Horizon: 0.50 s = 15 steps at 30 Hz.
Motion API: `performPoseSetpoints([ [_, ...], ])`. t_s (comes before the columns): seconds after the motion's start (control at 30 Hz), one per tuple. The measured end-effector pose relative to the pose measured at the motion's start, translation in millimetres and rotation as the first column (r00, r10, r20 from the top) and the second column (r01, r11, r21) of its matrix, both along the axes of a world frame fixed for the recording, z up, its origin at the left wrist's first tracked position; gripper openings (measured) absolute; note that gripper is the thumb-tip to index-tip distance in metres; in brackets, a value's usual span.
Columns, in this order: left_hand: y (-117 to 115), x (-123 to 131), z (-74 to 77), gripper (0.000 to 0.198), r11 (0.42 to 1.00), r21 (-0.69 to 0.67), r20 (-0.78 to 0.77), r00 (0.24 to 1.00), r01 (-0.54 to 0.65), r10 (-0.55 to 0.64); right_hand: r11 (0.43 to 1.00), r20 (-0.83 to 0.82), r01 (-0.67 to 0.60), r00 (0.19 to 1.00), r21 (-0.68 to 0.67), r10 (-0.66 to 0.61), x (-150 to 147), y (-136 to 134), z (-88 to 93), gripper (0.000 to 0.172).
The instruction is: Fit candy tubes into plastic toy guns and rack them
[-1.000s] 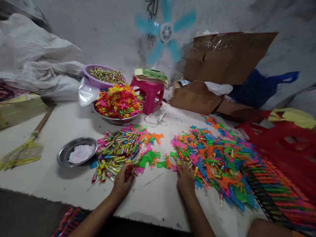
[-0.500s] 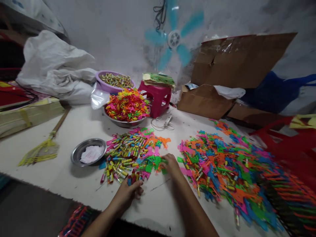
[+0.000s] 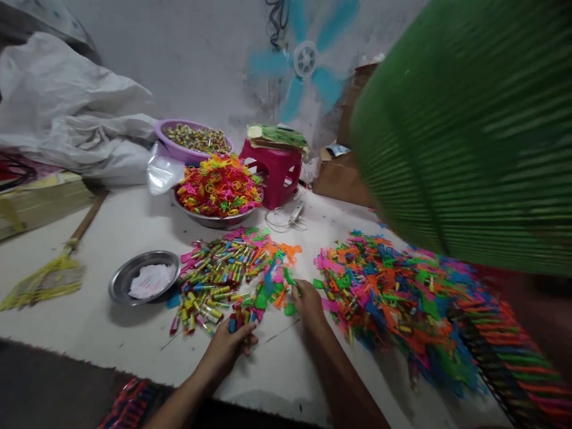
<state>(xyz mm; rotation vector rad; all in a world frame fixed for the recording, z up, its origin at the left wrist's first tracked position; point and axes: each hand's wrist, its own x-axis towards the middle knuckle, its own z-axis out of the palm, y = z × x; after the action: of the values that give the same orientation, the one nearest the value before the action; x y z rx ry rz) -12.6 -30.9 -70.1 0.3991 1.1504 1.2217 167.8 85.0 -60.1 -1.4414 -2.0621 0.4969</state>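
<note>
My left hand (image 3: 227, 348) rests on the white table (image 3: 111, 322), its fingers curled round a small bunch of little coloured tubes (image 3: 240, 320). My right hand (image 3: 307, 300) lies beside it, fingers pinched on a green plastic toy piece (image 3: 289, 277) at the edge of the small pile of flat plastic pieces (image 3: 272, 280). A heap of small coloured tubes (image 3: 214, 277) spreads just beyond my left hand. A much larger pile of flat coloured plastic pieces (image 3: 393, 298) lies to the right of my right hand.
A large blurred green slatted object (image 3: 465, 131) fills the upper right. A steel dish (image 3: 143, 280) with white paper sits at left, a steel bowl of coloured plastic rings (image 3: 217, 185) and a purple basin (image 3: 192, 140) behind. A pink stool (image 3: 277, 170), a broom (image 3: 49, 274), white sacks (image 3: 71, 119) and a spinning fan (image 3: 306, 59) stand around.
My right hand moved left from the big pile to the small pile and pinched a green piece. A green slatted object has swung into the upper right, hiding the cardboard boxes.
</note>
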Motion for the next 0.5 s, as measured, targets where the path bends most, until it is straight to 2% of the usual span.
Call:
performPoseSetpoints([
  [0.07, -1.0, -4.9, 3.8, 0.03, 1.0, -0.005, 0.031, 0.999, -0.03, 0.03, 0.991, -0.23, 0.062, 0.969, -0.118, -0.088, -1.2, -10.8, 3.9, 0.031],
  [0.17, 1.5, -8.0, 11.5, 0.027, 1.0, 0.013, 0.072, 0.997, 0.007, -0.008, 0.934, -0.543, 0.024, 0.808, -0.357, -0.229, -6.3, -28.6, 12.3, 0.03],
  [0.27, 7.4, -3.1, 18.2, 0.033, 0.997, 0.044, 0.086, 0.994, 0.059, -0.062, 0.881, -0.646, -0.033, 0.692, -0.472, -0.32, -13.7, -41.9, 21.1, 0.025],
  [0.37, 10.4, 5.4, 20.9, 0.036, 0.999, 0.042, 0.05, 0.999, 0.017, -0.019, 0.815, -0.707, -0.15, 0.599, -0.56, -0.375, -21.3, -52.2, 24.8, 0.025],
  [0.43, 9.3, 9.5, 20.9, 0.033, 0.999, 0.048, 0.017, 1.0, 0.013, -0.013, 0.78, -0.726, -0.222, 0.574, -0.584, -0.38, -28.2, -61.0, 23.7, 0.026],
  [0.5, 6.5, 11.2, 20.2, 0.03, 0.997, 0.079, 0.0, 1.0, 0.012, -0.012, 0.77, -0.742, -0.275, 0.572, -0.576, -0.35, -37.3, -71.0, 21.7, 0.025],
])
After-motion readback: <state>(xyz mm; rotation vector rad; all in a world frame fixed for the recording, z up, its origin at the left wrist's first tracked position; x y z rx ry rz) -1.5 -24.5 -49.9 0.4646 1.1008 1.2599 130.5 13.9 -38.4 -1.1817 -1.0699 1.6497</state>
